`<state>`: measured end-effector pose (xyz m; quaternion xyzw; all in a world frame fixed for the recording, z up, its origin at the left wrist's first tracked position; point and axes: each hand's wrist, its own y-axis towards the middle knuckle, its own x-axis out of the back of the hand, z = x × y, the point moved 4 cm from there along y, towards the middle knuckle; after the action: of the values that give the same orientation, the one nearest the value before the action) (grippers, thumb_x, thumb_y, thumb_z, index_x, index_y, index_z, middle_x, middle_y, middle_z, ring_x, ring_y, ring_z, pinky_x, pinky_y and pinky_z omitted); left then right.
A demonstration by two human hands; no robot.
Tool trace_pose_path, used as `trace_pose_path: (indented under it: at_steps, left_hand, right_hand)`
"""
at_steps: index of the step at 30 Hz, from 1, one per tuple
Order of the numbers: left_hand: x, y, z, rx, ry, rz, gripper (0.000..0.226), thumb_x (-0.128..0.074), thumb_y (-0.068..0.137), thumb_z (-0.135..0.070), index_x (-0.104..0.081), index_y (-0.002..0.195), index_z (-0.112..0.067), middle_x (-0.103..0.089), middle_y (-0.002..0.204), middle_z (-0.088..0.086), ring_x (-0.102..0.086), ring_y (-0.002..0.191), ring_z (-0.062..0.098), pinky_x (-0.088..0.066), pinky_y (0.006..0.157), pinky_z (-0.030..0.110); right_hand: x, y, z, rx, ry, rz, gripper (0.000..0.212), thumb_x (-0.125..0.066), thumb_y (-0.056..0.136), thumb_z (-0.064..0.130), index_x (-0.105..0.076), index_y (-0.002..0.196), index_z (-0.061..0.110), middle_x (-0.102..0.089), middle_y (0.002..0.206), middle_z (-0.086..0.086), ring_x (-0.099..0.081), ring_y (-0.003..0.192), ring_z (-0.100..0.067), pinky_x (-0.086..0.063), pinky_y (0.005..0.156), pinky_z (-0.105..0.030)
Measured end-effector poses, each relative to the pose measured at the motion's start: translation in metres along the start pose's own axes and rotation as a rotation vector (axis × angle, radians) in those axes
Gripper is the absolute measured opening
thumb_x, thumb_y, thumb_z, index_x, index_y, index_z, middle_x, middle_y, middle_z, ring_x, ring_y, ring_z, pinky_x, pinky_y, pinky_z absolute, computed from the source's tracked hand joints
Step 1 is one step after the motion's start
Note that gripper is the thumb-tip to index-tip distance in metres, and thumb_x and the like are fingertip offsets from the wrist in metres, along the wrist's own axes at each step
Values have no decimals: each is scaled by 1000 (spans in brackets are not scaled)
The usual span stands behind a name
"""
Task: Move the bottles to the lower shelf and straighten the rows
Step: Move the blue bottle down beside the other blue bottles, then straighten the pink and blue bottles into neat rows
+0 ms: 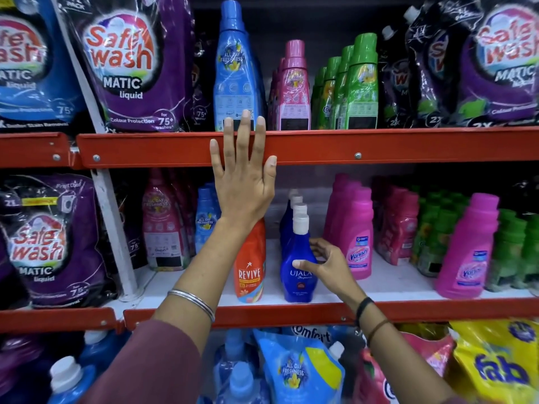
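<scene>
Head view: four Ujala bottles (298,266) queued; right hand (326,266) grips the front one, left hand (243,176) spread flat

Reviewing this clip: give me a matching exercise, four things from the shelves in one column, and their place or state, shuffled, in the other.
Things:
1. left hand
2. right hand
3. Revive bottle
4. tall light-blue bottle

Places or states:
A. stands on the upper shelf, above the spread fingers
B. grips the front Ujala bottle
C. flat and open against the red shelf rail
D. on the middle shelf, left of the blue row

Pairs: 1-C, 2-B, 3-D, 4-A
</scene>
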<state>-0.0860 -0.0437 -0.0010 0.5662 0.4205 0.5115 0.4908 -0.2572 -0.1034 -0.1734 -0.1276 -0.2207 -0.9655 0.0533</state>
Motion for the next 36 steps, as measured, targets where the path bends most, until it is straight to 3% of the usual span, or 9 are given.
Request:
trace_pose_path:
  at_steps: [5, 9, 11, 16, 22, 25, 31, 36]
  left_hand:
    - [1, 0, -1, 1, 6, 22, 55, -28, 101, -40, -18, 151, -20, -21, 159, 6, -10, 147, 27, -1, 119, 47]
    - [4, 1, -3, 18, -7, 45, 55, -28, 101, -39, -16, 151, -19, -18, 160, 7, -8, 148, 29, 0, 119, 48]
    - [7, 1, -6, 36, -30, 58, 57, -30, 101, -37, -15, 152, -18, -16, 160, 7, -7, 148, 29, 2, 119, 47]
    - [6, 4, -32, -31, -38, 100, 58, -27, 101, -39, -12, 152, -18, -14, 161, 4, -5, 148, 26, 6, 119, 43]
    - [-6, 10, -59, -42, -5, 95, 58, -29, 101, -41, -11, 153, -20, -13, 161, 4, -5, 148, 29, 12, 117, 44]
    - [-8, 9, -60, -35, 14, 86, 58, -29, 102, -41, -9, 153, -21, -12, 161, 5, -5, 148, 31, 13, 116, 44]
    - [-5, 7, -48, -27, -2, 90, 58, -28, 102, -41, -8, 153, -20, -10, 161, 6, -4, 148, 32, 4, 117, 54]
    - [-12, 5, -59, -37, -11, 85, 59, -30, 102, -41, -7, 153, -21, -11, 161, 6, -4, 148, 33, 5, 117, 53]
  right_hand:
    - [1, -2, 3, 22, 10, 20, 53, -80, 72, 20, -60, 120, 12, -71, 112, -5, -65, 103, -18, -47, 92, -32]
    - [3, -4, 5, 27, -19, 44, 53, -78, 75, 22, -57, 123, 13, -68, 116, -2, -63, 104, -14, -46, 79, -9]
    - [7, -7, 8, 31, -43, 48, 54, -75, 78, 23, -55, 126, 13, -65, 118, -1, -61, 105, -12, -45, 77, -5]
    - [52, -21, 20, 115, -15, -173, 49, -72, 81, 23, -55, 127, 13, -61, 122, 2, -58, 110, -12, -45, 85, -5]
    - [157, -50, 17, 305, -125, -800, 36, -71, 83, 20, -60, 117, 13, -65, 113, -9, -61, 108, -26, -49, 96, -40]
    - [203, -61, 1, 264, -226, -1042, 46, -70, 81, 26, -56, 120, 7, -59, 119, -17, -52, 115, -30, -41, 102, -47]
    - [234, -57, -41, -61, -280, -935, 83, -76, 76, 33, -33, 139, 3, -39, 141, -22, -34, 134, -35, -31, 111, -53]
    - [249, -56, -65, -193, -370, -833, 79, -77, 73, 25, -35, 135, -2, -46, 133, -27, -47, 122, -43, -41, 98, -52]
